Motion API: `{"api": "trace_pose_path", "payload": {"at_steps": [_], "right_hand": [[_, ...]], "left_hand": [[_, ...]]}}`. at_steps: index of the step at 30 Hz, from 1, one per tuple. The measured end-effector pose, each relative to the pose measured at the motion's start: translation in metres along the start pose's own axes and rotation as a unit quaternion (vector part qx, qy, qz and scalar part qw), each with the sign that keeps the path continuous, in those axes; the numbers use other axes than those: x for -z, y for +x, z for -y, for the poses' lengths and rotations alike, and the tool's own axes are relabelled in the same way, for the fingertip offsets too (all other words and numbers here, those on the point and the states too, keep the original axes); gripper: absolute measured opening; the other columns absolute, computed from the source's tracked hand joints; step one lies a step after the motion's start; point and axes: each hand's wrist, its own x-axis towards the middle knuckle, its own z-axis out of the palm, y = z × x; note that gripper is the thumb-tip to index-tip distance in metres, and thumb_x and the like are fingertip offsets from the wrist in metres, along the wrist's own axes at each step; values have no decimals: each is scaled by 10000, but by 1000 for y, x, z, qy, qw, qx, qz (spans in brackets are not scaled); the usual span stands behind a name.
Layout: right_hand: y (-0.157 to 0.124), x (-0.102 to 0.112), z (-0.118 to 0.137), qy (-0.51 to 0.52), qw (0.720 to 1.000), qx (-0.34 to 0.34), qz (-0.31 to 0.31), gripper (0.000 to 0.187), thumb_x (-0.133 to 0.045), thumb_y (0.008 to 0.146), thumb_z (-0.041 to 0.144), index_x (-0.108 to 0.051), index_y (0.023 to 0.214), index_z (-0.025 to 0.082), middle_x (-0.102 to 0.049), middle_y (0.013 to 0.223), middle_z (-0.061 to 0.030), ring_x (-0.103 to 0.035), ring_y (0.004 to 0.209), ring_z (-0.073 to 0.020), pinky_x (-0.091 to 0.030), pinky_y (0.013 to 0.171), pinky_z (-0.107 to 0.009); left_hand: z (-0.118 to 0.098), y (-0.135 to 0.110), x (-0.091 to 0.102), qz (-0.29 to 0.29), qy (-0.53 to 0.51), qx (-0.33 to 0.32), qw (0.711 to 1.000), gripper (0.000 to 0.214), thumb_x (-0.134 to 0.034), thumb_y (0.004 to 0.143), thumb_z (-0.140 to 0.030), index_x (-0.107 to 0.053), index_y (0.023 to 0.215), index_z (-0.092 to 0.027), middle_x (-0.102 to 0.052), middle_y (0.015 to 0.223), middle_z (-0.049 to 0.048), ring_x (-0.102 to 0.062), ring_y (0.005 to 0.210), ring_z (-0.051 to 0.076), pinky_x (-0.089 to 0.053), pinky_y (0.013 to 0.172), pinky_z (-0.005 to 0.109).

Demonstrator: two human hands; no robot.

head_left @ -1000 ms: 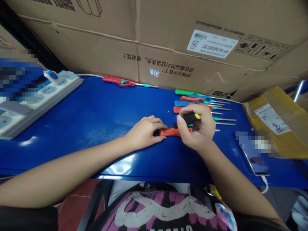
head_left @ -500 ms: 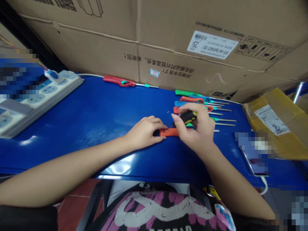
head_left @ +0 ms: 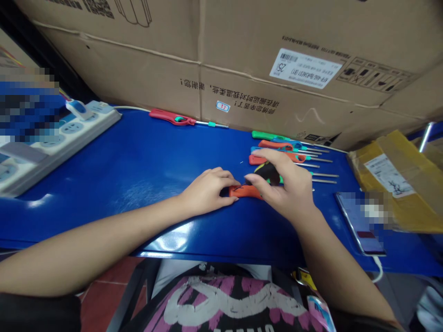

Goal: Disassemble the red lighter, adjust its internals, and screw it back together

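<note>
An orange long-nosed lighter (head_left: 245, 191) lies on the blue table (head_left: 138, 161) in front of me. My left hand (head_left: 206, 188) is closed on its left end and pins it down. My right hand (head_left: 284, 184) is wrapped round a black screwdriver (head_left: 266, 171) with a yellow end. The screwdriver's tip rests on the orange lighter's body. Most of the screwdriver's handle is hidden under my fingers.
Several more lighters (head_left: 287, 150) in orange, blue and green lie in a row behind my right hand. A red lighter (head_left: 173, 118) lies alone by the cardboard boxes (head_left: 242, 69). A white power strip (head_left: 51, 138) sits left; a phone (head_left: 360, 221) and yellow parcel (head_left: 398, 180) sit right.
My right hand has rolled forward and lowered over the screwdriver, hiding its yellow end. The left hand and the orange lighter have stayed put.
</note>
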Motion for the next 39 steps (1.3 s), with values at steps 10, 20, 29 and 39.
{"api": "trace_pose_path", "payload": {"at_steps": [10, 20, 29, 39], "right_hand": [[3, 3, -3, 20, 1000, -9, 18, 276, -543, 1002, 269, -619, 1263, 221, -765, 1096, -68, -740, 929, -198, -596, 774, -309], [1, 7, -9, 11, 999, 18, 25, 340, -555, 995, 358, -612, 1300, 220, -781, 1095, -68, -755, 868, -207, -588, 707, -311], [1, 5, -6, -25, 999, 29, -20, 298, -572, 977, 344, -648, 1239, 224, -790, 956, -37, -730, 713, -177, -565, 661, -293], [0, -1, -2, -45, 997, -28, -57, 191, -578, 978, 368, -685, 1049, 227, -746, 834, -17, -673, 635, -158, -514, 611, -286]], "left_hand": [[0, 0, 0, 6, -4, 6, 1000, 298, -741, 877, -280, -739, 1161, -190, -733, 1089, 72, -641, 1025, 255, -500, 935, 414], [0, 0, 0, 3, -5, 1, 1000, 290, -743, 876, -271, -742, 1151, -181, -733, 1085, 72, -645, 1028, 254, -503, 926, 406], [-1, 0, 1, 9, -6, 4, 1000, 314, -741, 875, -265, -734, 1180, -191, -732, 1103, 71, -642, 1044, 257, -498, 941, 411], [-1, 0, 1, 10, -9, 6, 1000, 310, -735, 878, -269, -730, 1178, -195, -733, 1128, 72, -642, 1057, 258, -494, 950, 414]]}}
